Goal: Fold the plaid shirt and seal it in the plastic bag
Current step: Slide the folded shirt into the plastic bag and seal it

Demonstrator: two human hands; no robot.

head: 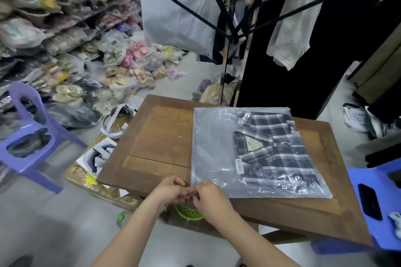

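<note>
Your left hand (171,190) and right hand (208,195) met at the near corner of the clear plastic bag (217,147), fingers pinched together on its white seal strip. Inside, beyond your fingertips, the folded dark plaid shirt (275,147) lay flat on the brown wooden table (160,134).
</note>
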